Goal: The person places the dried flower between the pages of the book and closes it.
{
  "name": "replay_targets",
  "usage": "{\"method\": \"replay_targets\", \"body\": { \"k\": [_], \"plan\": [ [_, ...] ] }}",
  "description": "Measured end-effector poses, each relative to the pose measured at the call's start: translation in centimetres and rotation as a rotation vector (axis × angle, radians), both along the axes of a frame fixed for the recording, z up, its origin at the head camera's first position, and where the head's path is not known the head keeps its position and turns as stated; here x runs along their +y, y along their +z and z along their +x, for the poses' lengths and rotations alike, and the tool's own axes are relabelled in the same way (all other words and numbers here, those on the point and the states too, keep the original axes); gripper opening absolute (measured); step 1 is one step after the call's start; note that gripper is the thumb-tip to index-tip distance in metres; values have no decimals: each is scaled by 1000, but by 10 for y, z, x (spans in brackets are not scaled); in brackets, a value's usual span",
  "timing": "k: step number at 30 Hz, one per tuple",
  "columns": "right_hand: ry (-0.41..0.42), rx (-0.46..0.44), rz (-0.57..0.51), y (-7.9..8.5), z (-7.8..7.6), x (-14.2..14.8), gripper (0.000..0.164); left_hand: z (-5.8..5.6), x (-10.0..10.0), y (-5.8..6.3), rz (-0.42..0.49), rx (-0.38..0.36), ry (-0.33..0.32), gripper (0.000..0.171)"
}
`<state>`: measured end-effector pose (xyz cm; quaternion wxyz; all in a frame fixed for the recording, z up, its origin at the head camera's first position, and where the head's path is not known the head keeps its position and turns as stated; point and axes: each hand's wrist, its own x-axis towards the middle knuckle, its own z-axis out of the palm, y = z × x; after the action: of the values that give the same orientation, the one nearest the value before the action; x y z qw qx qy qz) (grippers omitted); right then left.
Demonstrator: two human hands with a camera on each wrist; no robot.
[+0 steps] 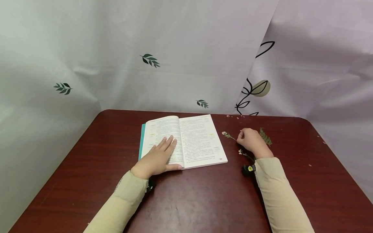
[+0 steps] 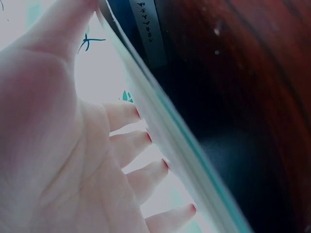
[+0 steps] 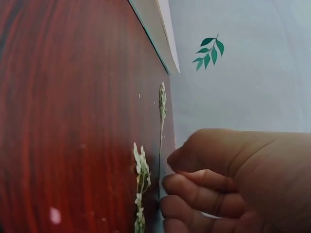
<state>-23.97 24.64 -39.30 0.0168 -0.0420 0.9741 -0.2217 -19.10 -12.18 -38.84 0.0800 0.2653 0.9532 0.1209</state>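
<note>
An open book (image 1: pixel 201 142) with printed pages and a teal cover edge lies on the table. My left hand (image 1: pixel 158 158) rests flat on its left page, fingers spread and thumb near the lower end of the spine. In the left wrist view, the fingers (image 2: pixel 141 179) lie along the page side. My right hand (image 1: pixel 252 140) is low over the table, fingers curled and thumb near the index finger. Its fingertips are right at the thin stem of a white flower sprig (image 1: pixel 225 134); I cannot tell whether they pinch it. A second flower sprig (image 1: pixel 241 152) lies near the right wrist.
A green fern-like leaf (image 1: pixel 265 136) lies just beyond the right hand. The dark red wooden table (image 1: pixel 204 197) carries small petal scraps, several near its back edge. A pale curtain (image 1: pixel 186 38) with leaf prints hangs behind the table.
</note>
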Motion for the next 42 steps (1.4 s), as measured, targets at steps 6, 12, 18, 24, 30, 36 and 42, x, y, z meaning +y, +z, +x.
{"method": "replay_targets", "body": {
  "k": [6,12,18,24,30,36,42],
  "plan": [
    [-8,39,-4,-2,-3,-5,13,-1,0,-1,-5,-4,5,100],
    [2,45,34,-2,-4,-8,11,-1,0,-3,-12,-1,4,102],
    [13,8,75,3,-1,-14,26,-2,-1,-4,-21,-6,13,102],
    [17,-60,106,6,1,-17,29,-3,0,-3,-21,-2,12,102],
    [31,-75,127,6,1,-16,29,-2,1,-3,-13,0,8,102],
    [69,-71,133,4,1,-17,35,-2,-1,-4,-12,-5,12,103],
    [47,-8,106,3,0,-16,22,-2,-1,-4,-10,-4,12,102]
  ]
}}
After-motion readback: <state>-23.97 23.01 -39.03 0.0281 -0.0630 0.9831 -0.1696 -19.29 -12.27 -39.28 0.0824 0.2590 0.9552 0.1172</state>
